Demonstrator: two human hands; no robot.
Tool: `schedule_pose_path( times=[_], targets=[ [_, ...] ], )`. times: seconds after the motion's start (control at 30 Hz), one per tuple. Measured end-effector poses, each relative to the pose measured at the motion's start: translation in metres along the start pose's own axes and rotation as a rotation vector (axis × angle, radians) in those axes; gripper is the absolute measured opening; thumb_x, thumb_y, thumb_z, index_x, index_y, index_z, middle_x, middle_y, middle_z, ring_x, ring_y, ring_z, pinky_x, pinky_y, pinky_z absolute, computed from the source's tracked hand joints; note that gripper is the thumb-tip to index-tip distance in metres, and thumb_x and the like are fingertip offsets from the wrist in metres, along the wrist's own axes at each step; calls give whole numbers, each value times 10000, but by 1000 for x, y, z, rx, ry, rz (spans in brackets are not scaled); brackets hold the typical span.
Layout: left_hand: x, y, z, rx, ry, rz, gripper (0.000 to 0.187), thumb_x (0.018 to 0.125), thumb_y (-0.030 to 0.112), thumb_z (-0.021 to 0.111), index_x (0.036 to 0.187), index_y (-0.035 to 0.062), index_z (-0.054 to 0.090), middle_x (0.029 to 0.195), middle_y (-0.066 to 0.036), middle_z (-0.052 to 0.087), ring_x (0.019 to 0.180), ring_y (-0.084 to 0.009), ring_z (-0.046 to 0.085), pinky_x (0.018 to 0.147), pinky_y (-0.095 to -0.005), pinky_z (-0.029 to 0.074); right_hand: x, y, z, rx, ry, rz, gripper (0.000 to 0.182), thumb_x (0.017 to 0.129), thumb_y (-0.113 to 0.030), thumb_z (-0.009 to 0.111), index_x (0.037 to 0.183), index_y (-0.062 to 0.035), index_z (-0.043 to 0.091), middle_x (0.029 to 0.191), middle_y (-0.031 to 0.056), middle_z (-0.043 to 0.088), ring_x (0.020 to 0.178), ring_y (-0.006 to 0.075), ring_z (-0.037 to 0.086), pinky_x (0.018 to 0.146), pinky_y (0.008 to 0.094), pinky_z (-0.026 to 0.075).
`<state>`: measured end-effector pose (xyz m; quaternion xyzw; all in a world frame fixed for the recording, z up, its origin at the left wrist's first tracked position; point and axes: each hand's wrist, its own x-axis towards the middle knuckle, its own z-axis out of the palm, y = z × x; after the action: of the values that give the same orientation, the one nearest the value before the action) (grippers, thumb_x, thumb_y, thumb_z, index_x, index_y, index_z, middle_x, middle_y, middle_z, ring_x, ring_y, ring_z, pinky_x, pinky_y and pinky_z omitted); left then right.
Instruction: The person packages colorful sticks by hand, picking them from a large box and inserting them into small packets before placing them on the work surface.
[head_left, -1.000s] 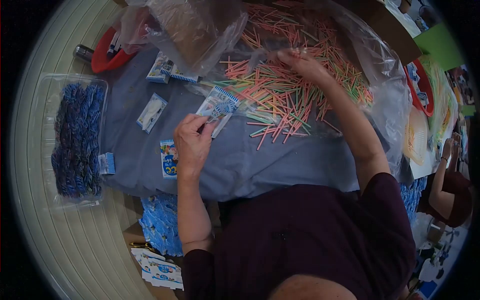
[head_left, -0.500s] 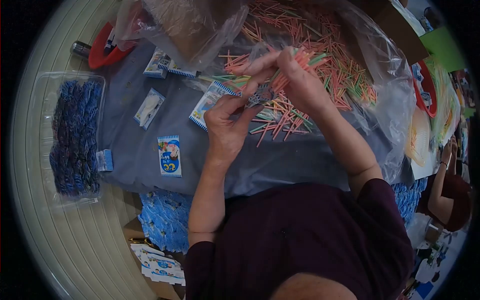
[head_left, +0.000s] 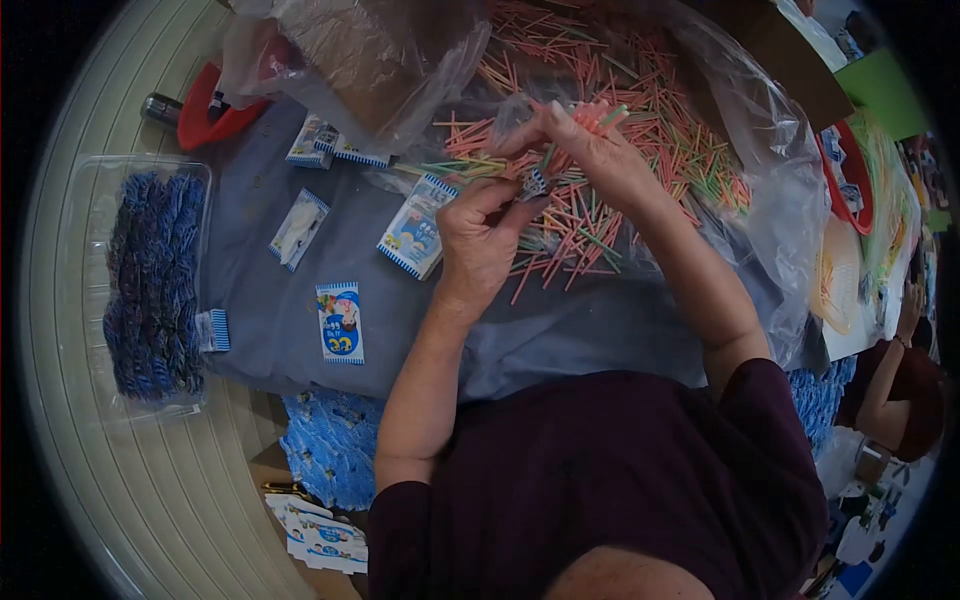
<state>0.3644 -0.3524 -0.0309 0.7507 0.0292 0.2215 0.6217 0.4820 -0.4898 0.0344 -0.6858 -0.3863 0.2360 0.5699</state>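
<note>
My left hand point(head_left: 478, 240) is closed, its thumb and fingers pinching a small black-and-white patterned packet point(head_left: 536, 183). Just right of it, my right hand point(head_left: 610, 165) is curled around a bunch of thin pink and green straws point(head_left: 602, 117). The lower ends of that bunch meet the packet, but fingers hide whether any are inside. Under both hands spreads a loose pile of pink, green and yellow straws point(head_left: 570, 235). Beside my left wrist lies a blue-and-white printed packet point(head_left: 412, 228).
More printed packets point(head_left: 342, 322) lie on the grey cloth point(head_left: 270, 345). At left, a clear tray point(head_left: 205, 165) holds dark blue twisted bundles. Plastic sheeting point(head_left: 400, 60) lies at the back. Red baskets point(head_left: 195, 115) flank the table, and another person's arm point(head_left: 880, 385) shows at far right.
My left hand has shifted slightly right, closer to my right hand. The patterned packet has turned and shows less of itself. My right hand still holds the straws.
</note>
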Motion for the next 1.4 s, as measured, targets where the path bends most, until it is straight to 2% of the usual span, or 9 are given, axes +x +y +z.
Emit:
schedule_pose_path(
  times=[0.23,0.6,0.7,0.83,0.87,0.93,1.07,1.33,1.4],
  targets=[
    [10,13,11,-402,-28,-191,239,881,2,712,1120,1,712,977,-33,719,842,-73,640,745,-219,527,-1,1,4,81,-45,-183,487,979,-410,564,1302,-48,612,1121,74,680,1086,169,605,983,355,463],
    [21,7,8,-416,-80,-116,176,933,23,659,1096,-27,702,955,-31,718,852,-64,632,762,-203,515,-13,8,-9,-286,28,-69,386,1011,-280,536,1314,-48,594,1221,93,640,1073,185,615,915,325,490],
    [16,6,4,-447,-51,-141,179,956,30,628,1109,-34,693,953,-22,713,861,-62,624,787,-204,505,-1,34,-41,-190,432,-191,447,937,-208,645,1344,-39,568,1223,97,641,1103,186,606,916,323,487],
    [10,9,-9,-526,-117,-147,205,975,32,597,1151,-37,674,1055,-44,681,958,-70,612,845,-215,495,-19,29,-46,-1541,498,-197,582,825,-200,757,1356,-62,564,1223,92,634,1095,162,594,874,289,494],
    [7,7,-9,-453,-72,-53,223,975,31,593,1177,-36,663,1109,-62,651,1007,-90,603,875,-224,488,-24,27,-42,-1539,494,-200,582,825,-200,757,1356,-62,564,1223,92,634,1095,162,594,874,289,494],
    [-7,7,-9,-376,-27,23,243,976,30,588,1202,-34,651,1163,-80,622,1056,-110,595,905,-233,480,-36,4,-19,-174,40,-2,476,805,-144,769,1252,-52,631,1160,88,649,1064,152,606,856,301,496],
    [-43,26,-14,-136,2,136,246,919,3,646,1162,-40,657,1175,-98,592,1072,-168,598,911,-269,479,-48,23,39,-198,-35,-23,197,804,-93,735,985,-21,706,822,132,697,734,236,666,674,349,517],
    [-121,39,-150,151,307,-347,210,810,26,733,1009,-31,699,935,-95,650,897,-219,630,837,-325,483,-14,7,24,-723,-104,-34,445,832,-391,733,1077,-21,692,1015,188,689,955,376,666,839,461,531],
    [-125,30,-177,951,100,-422,307,806,108,753,1082,-8,687,990,-110,631,940,-289,595,874,-400,459,20,25,-11,-1032,-45,240,580,798,-477,722,1144,-15,669,1069,208,676,1012,394,651,876,463,517]
  ],
)
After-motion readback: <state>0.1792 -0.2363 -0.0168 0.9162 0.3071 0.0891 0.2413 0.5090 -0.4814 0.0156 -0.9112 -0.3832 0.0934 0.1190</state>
